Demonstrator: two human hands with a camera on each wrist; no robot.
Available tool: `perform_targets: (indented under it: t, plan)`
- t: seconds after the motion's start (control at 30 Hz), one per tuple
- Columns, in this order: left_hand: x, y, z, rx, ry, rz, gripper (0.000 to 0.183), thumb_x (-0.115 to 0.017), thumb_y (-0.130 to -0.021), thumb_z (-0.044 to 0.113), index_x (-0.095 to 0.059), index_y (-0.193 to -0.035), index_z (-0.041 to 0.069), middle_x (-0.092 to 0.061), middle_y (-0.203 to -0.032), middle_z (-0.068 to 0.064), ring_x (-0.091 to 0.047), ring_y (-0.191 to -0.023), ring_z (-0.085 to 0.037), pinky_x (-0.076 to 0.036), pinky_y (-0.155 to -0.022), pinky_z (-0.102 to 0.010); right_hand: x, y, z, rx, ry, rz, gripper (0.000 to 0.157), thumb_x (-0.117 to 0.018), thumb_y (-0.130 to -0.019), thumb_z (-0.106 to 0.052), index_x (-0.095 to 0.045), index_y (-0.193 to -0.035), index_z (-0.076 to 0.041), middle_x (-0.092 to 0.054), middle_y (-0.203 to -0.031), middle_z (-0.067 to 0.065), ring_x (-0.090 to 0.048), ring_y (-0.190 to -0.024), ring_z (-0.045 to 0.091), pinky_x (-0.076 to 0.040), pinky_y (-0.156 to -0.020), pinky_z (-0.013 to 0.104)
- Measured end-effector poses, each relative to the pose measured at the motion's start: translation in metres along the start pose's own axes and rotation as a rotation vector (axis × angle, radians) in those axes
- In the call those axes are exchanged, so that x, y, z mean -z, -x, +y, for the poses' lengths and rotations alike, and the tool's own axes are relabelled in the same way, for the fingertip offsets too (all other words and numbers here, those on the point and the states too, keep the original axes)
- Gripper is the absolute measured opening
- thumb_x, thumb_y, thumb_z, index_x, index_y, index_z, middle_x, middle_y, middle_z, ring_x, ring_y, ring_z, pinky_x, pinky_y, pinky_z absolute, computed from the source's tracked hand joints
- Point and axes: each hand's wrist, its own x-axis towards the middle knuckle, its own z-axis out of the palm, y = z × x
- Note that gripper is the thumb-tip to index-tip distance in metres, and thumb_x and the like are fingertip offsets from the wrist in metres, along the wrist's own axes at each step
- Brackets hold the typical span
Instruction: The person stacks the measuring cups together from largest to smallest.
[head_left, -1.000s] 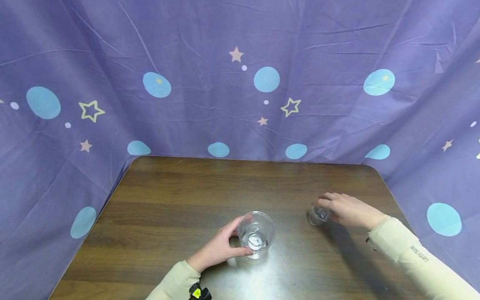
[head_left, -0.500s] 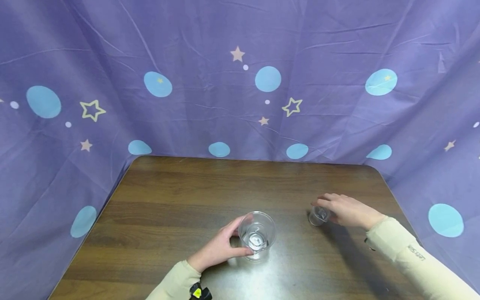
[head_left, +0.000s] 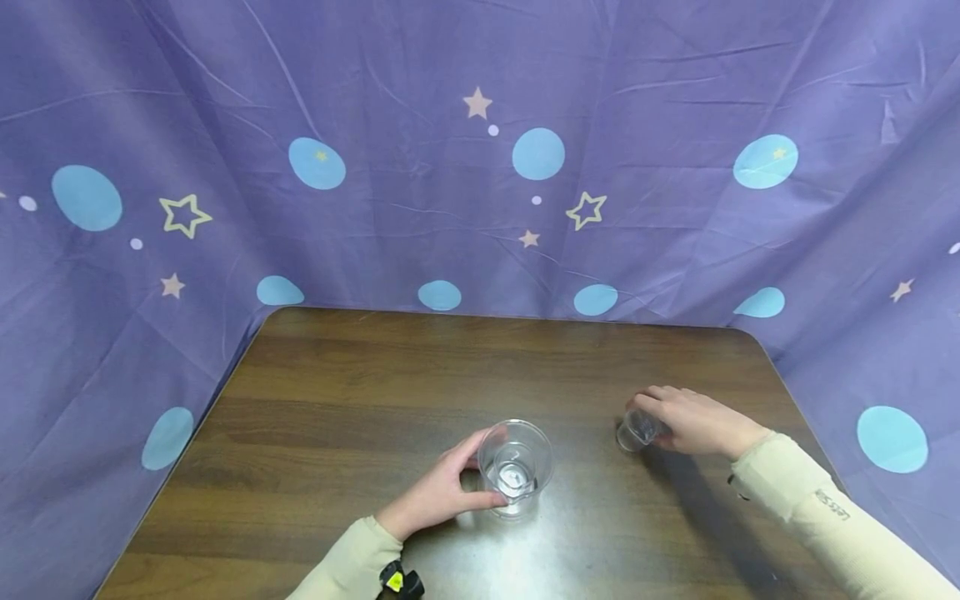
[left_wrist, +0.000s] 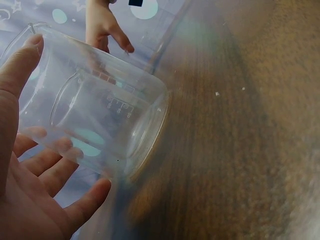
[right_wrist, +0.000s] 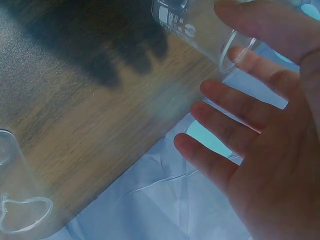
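Note:
My left hand point(head_left: 442, 492) curves around a large clear glass beaker point(head_left: 517, 504) standing on the table, thumb near its rim and fingers along the far side. Nested inside it is a smaller beaker point(left_wrist: 100, 107) with white scale marks, seen through the outer glass in the left wrist view. Off to the right, my right hand point(head_left: 693, 423) pinches a small clear beaker point(head_left: 637, 431) between thumb and index finger near its rim. This beaker leans toward the hand, its base close to the tabletop. White markings show on its wall point(right_wrist: 177, 22) in the right wrist view; the other fingers are spread.
The brown wood-grain table point(head_left: 375, 375) has rounded far corners. A purple curtain point(head_left: 405, 192) with stars and blue dots hangs along its back and sides. A shadow of the right arm falls across the table's right part.
The small beaker, upright before, now tilts with its rim toward my right hand, whose thumb and index finger have closed on it. My left hand and the large beaker stay in place.

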Motion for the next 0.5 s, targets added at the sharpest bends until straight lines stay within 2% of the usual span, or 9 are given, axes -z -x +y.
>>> perform_targets:
  t: [0.3,0.5]
  plan:
    - [-0.001,0.0,-0.001,-0.013,-0.003,-0.001,0.087,-0.086,-0.086,0.023,-0.04,-0.158,0.008,-0.052,-0.155,-0.013,-0.054,-0.136,-0.024,-0.05,-0.108,-0.036,0.007,-0.001,-0.006,-0.032,0.025,-0.015,0.054,-0.091,-0.07,-0.007,-0.067,-0.118,-0.013,-0.066,-0.107,0.003,-0.067,-0.094,0.026,-0.059,-0.075,0.048]
    - [0.0,0.001,0.0,0.009,0.005,-0.001,0.088,-0.087,-0.086,0.026,-0.04,-0.159,0.011,-0.052,-0.156,-0.011,-0.055,-0.134,-0.023,-0.05,-0.109,-0.036,0.012,-0.002,-0.008,-0.023,0.022,-0.012,0.052,-0.089,-0.07,-0.007,-0.066,-0.117,-0.013,-0.067,-0.106,0.004,-0.066,-0.094,0.025,-0.057,-0.077,0.048]
